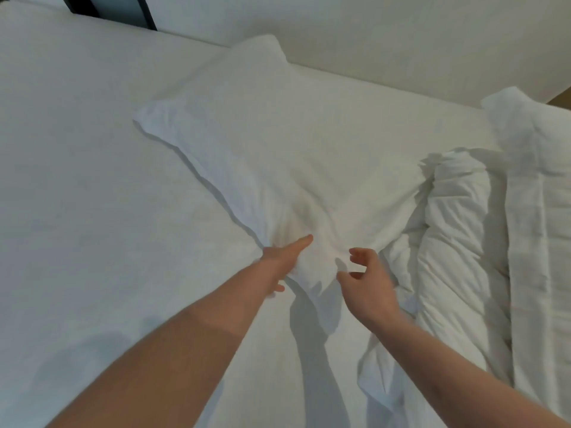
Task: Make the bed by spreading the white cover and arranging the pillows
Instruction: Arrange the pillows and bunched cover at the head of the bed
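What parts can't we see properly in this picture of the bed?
- Left hand fingers: head view, tucked behind the pillow corner.
- Second pillow: head view, cut off by the right edge.
- White cover: bunched up, its underside and full extent hidden in its own folds.

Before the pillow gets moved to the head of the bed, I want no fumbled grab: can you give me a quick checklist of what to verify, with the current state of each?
1. Left hand grips the pillow at its near corner: ok.
2. Right hand has a hold: not ok, its fingers are loosely curled just off the fabric.
3. Pillow free of the cover: cannot tell, their edges meet at the right.
4. Sheet to the left lies flat: ok.
5. Cover spread: not ok, it lies bunched in a roll.
6. Second pillow placed: not ok, it lies beyond the cover.
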Tool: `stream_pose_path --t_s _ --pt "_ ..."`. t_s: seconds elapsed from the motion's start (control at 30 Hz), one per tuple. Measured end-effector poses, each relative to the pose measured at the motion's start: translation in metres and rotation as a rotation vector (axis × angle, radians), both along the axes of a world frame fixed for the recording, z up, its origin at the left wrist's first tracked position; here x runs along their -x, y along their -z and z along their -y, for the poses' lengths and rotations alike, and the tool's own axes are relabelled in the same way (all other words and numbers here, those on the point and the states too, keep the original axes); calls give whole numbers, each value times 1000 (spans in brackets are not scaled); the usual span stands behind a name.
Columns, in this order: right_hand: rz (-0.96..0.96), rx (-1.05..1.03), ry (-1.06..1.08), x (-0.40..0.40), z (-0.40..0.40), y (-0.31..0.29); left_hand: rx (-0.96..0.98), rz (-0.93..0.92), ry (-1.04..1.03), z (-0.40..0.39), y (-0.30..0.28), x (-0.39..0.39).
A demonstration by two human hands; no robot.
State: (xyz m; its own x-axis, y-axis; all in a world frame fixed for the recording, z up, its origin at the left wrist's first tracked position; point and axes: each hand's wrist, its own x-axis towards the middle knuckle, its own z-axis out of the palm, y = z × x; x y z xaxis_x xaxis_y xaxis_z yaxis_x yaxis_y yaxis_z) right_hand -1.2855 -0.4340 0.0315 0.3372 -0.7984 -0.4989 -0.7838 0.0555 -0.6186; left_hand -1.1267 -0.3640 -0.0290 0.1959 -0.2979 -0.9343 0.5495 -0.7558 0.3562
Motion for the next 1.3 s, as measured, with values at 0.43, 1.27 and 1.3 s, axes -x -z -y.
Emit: stream_pose_path --t_s 0.43,1.27,1.3 --pt "57 11 224 80 -8 -59 191 625 67 -82 -75 -22" --pt "-92 -480 99 -30 -96 27 -72 193 -262 -280 -52 -75" --pt "-89 -479 102 -30 -92 16 -85 232 -272 -276 -57 -77"
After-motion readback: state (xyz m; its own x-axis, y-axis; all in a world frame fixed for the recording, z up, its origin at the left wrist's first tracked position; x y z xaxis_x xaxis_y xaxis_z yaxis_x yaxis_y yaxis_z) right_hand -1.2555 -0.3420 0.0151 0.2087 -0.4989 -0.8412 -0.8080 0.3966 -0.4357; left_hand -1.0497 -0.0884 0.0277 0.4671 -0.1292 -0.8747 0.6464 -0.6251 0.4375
